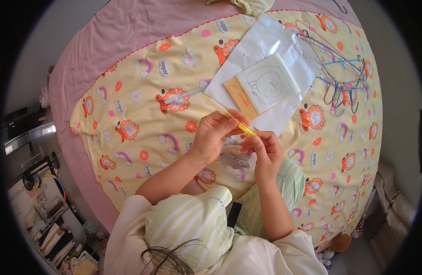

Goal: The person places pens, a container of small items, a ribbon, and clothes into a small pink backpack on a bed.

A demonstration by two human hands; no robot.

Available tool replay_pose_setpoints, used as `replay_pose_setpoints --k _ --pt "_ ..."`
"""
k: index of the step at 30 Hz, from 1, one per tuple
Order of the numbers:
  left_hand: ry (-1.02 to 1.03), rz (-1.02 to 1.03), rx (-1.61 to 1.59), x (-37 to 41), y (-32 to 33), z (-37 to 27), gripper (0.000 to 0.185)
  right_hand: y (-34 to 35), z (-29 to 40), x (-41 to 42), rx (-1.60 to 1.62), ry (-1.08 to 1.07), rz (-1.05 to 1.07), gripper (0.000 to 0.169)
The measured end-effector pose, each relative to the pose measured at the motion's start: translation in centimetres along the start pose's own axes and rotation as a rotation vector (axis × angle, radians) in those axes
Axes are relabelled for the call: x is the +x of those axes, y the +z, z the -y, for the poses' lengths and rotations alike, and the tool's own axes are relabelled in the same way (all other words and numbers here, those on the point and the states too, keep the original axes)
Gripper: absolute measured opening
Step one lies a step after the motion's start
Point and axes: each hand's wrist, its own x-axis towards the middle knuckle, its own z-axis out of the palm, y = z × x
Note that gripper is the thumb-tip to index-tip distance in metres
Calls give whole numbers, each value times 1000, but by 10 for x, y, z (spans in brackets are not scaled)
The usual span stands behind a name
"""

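Observation:
My left hand (216, 132) grips a yellow, see-through pen-like tube (244, 128) between thumb and fingers. At its lower right end, my right hand (264, 147) pinches the same tube with the fingertips. A clear round plastic container (235, 161) with small dark and pale pieces in it sits on the bedding below my hands, partly hidden by them. A clear, slim pen-like item (183, 95) lies on the bedding to the upper left. Beyond my hands, a pad of paper (268, 84) with a pencil-like drawing rests on a glossy white sheet (228, 74).
A yellow patterned sheet (128, 110) covers much of the pink bed (104, 37). Several tangled wire hangers (345, 82) lie at the upper right. A pale cloth (255, 5) is at the far edge, and a cluttered shelf (56, 237) stands at the lower left.

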Motion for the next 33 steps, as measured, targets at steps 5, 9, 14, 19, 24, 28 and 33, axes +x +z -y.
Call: replay_pose_setpoints --k 5,9,14,19,24,28,33 --pt "-6 30 -17 2 -3 6 18 -7 3 5 -15 84 39 18" --pt "6 20 -6 2 0 8 17 -10 -4 7 -90 64 68 25" --pt "37 90 71 3 -4 7 17 -9 0 1 -89 134 99 37" --pt "165 -25 148 11 -9 4 19 -10 2 4 -87 212 106 38" --pt "406 -554 1186 27 -72 -31 27 -13 -6 8 -135 102 -38 39" --pt "534 -600 1737 37 -112 -34 31 -30 -2 17 -152 78 -153 35" --pt "329 -526 1654 38 -112 -46 28 -36 -2 25 -107 54 -211 31"
